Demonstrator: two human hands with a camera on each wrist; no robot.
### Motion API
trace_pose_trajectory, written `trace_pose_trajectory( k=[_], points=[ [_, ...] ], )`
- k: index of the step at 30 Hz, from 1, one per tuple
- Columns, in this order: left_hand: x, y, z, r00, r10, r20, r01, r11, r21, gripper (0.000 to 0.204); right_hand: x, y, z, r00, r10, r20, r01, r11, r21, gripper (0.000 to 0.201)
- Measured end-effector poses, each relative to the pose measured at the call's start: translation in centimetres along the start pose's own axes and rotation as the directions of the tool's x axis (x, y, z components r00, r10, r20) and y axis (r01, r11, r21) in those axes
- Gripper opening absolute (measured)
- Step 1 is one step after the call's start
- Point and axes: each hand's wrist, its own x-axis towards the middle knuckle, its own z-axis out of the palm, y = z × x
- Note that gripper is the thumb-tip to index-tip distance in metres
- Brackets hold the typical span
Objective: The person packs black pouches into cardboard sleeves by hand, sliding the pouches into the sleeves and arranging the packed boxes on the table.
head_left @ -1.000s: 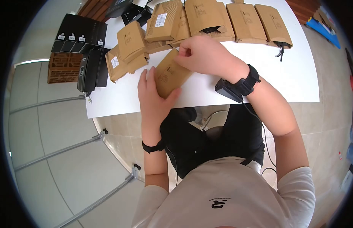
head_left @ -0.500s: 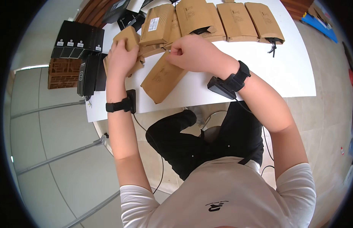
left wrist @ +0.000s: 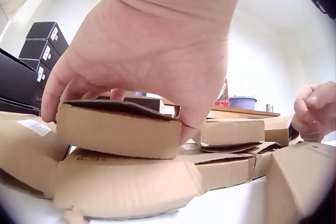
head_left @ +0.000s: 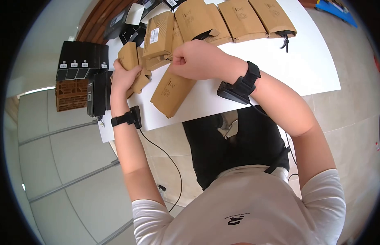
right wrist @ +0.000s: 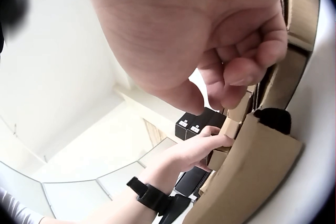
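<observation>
The left hand [head_left: 123, 79] [left wrist: 152, 50] grips a small cardboard box [head_left: 127, 56] [left wrist: 118, 132] from above, thumb on one side and fingers on the other. Beneath it in the left wrist view lies another flattish carton [left wrist: 123, 184]. The right hand [head_left: 198, 59] [right wrist: 210, 40] hovers at the far end of a long cardboard box [head_left: 171, 92] [right wrist: 247, 171], its fingers loosely curled, thumb apart from them, nothing visible between. Something black [right wrist: 275, 119] shows at that box's end in the right wrist view.
Several cardboard boxes [head_left: 243, 20] line the table's far side, one with a black cable [head_left: 285, 43] sticking out. Black boxes [head_left: 82, 57] are stacked at the left, above a carved wooden piece [head_left: 71, 96]. Wrist camera cables hang past the table's near edge.
The left hand has left the long box, moved left and taken hold of the small box. The right hand has stayed over the long box's far end. The head view has shifted somewhat.
</observation>
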Motion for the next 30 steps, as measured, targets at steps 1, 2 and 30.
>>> trace_pose_trajectory(
  k=[1, 2, 30],
  points=[
    [-0.2, 0.2, -0.3, 1.000, -0.023, 0.019, 0.024, 0.995, -0.092, 0.099, 0.0, 0.1, 0.0, 1.000, 0.012, 0.014, -0.013, 1.000, 0.023, 0.027],
    [-0.2, -0.4, -0.4, 1.000, -0.012, 0.018, 0.014, 0.996, -0.092, 0.099, 0.1, 0.2, 0.0, 0.999, 0.026, 0.028, -0.027, 0.999, 0.045, 0.026],
    [-15.8, 2.2, 0.8, 0.884, 0.467, 0.012, -0.455, 0.867, -0.202, 0.097, -0.4, -0.1, 0.5, 0.985, -0.171, 0.016, 0.171, 0.985, -0.035, 0.021]
  ],
)
